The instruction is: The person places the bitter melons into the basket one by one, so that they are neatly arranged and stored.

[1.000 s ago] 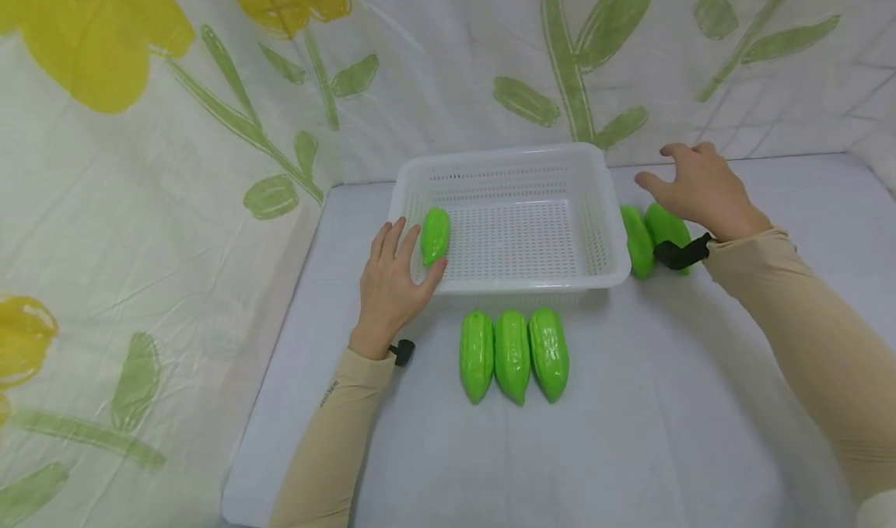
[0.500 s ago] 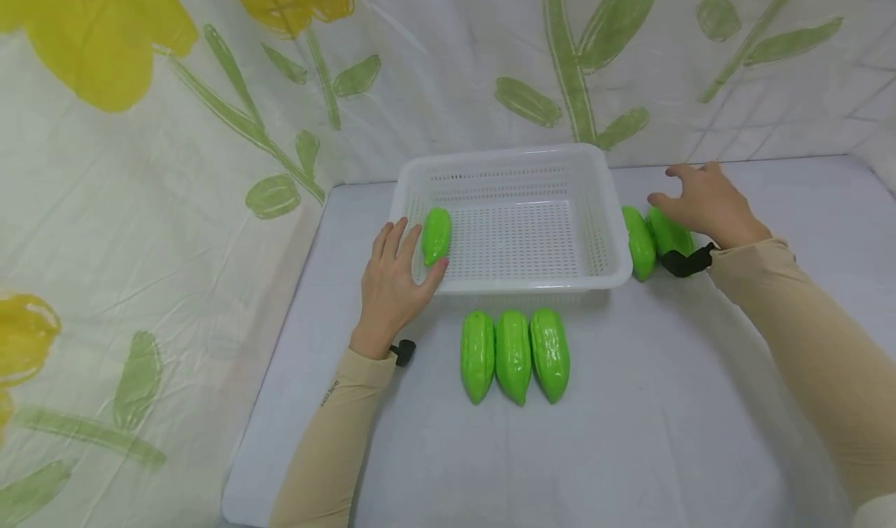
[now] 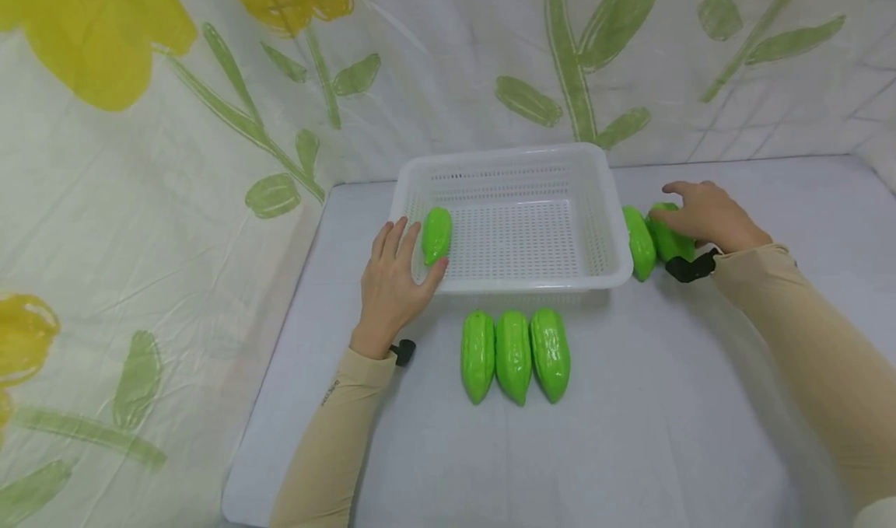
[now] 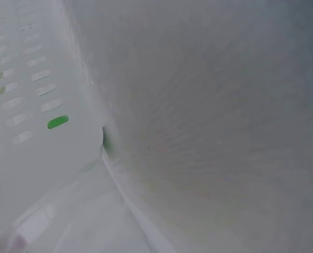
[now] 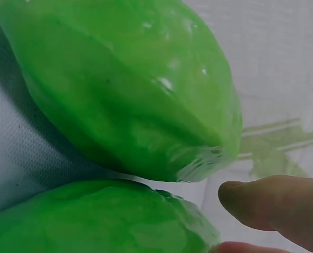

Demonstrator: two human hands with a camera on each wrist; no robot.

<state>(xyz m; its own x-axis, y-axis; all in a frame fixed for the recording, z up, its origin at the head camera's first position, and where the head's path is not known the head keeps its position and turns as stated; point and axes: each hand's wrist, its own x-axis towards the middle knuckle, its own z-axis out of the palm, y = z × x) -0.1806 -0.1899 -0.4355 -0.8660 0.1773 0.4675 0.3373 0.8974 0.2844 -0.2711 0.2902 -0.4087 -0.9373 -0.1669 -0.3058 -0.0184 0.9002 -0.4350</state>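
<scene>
A white perforated plastic basket (image 3: 518,285) holds one glossy green star fruit (image 3: 436,235) at its left end. My left hand (image 3: 393,291) lies at the basket's near left corner, fingers spread over the rim. Beside the basket's right wall lie two more star fruits. Over the outer star fruit (image 3: 672,240) hovers my right hand (image 3: 710,213), the thumb on the side toward the basket. In the right wrist view, a finger (image 5: 272,203) stands off the far tip of the inner star fruit (image 5: 135,89), while a reddish fingertip meets the other fruit's end.
Three star fruits (image 3: 513,357) lie side by side in front of the basket on the white-covered table (image 3: 602,458). A flower-printed curtain (image 3: 455,69) rises behind the table and along its left side. The left wrist view shows the basket wall (image 4: 40,132) close up.
My right hand has come down onto the outer star fruit to the right of the basket. My left hand, the basket and the other star fruits keep their places.
</scene>
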